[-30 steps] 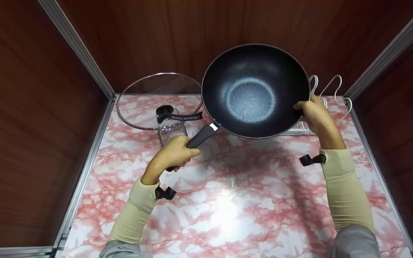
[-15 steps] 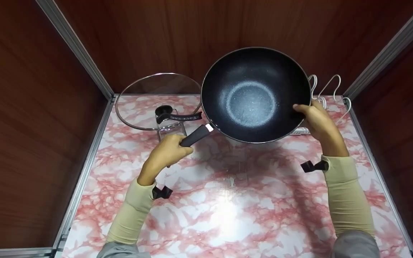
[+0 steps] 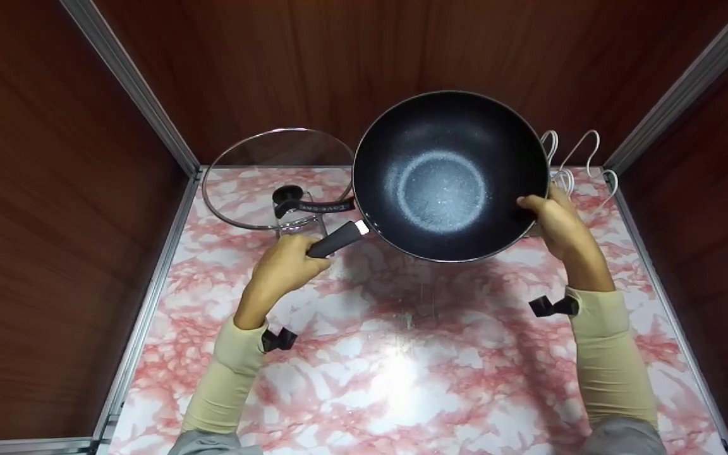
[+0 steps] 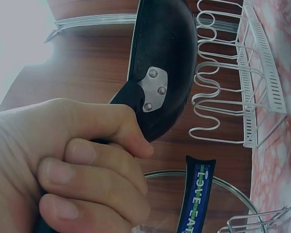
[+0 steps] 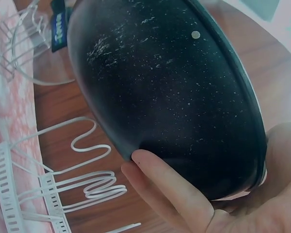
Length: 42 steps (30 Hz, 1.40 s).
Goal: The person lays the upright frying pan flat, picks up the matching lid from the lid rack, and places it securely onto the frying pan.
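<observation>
A black wok hangs above the table in both hands, its dark inside facing the head camera. My left hand grips its black handle, with fingers wrapped round it in the left wrist view. On the opposite side, my right hand holds the rim, thumb over the inner edge and fingers against the speckled outer wall. Behind the left hand, a glass lid with a black handle strip stands tilted in a wire stand.
A white wire rack with wavy bars stands at the back right, partly hidden behind the wok in the head view. Brown wood-grain panels enclose the red-and-white marbled table at the back and sides.
Both hands have drawn the wok slightly down the head view, towards the person. The left hand has also shifted a little left with the handle. The lid has stayed in place.
</observation>
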Motion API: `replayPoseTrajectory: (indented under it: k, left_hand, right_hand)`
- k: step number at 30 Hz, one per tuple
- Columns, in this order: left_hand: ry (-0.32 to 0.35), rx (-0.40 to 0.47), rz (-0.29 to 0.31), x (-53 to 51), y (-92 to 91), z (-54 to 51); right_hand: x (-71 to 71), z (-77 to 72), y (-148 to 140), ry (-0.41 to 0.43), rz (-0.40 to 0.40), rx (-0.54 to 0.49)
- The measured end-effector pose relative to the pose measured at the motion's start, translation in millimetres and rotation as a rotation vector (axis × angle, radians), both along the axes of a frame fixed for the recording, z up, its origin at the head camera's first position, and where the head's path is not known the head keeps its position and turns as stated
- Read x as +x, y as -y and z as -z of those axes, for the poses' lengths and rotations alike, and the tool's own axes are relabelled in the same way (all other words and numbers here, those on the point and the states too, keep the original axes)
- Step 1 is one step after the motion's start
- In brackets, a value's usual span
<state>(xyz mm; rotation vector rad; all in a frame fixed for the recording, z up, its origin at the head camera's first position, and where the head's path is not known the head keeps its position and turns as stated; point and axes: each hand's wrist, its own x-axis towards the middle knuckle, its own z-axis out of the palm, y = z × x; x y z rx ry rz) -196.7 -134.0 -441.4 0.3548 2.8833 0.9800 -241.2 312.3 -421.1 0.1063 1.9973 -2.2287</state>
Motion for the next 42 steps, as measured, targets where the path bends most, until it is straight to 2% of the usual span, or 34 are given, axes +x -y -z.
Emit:
replayPoseTrajectory:
  k: [8,14,18,28,33,42]
  left_hand:
    - [-0.081,-0.046,-0.008,0.6,2.8,2.0]
    - [-0.131,-0.115,-0.043,1.2,3.7,1.9]
    - [-0.167,-0.159,-0.064,0.7,3.4,1.7]
    - [-0.245,-0.197,-0.088,-0.7,4.8,7.3]
    - [-0.265,-0.221,-0.089,0.4,6.2,9.0]
    - [-0.286,-0.235,-0.123,2.2,8.4,11.7]
  right_hand:
    - [7.0,4.2,-0.6,-0.015,0.001,0.011]
    - [10.4,5.8,-0.1,-0.041,0.005,0.043]
    - [11.7,7.1,1.0,-0.065,0.012,0.073]
    - [18.4,9.5,-1.7,-0.071,0.034,0.183]
    - [23.7,10.8,-0.4,-0.051,0.043,0.184]
    - [31.9,13.6,1.8,-0.054,0.035,0.198]
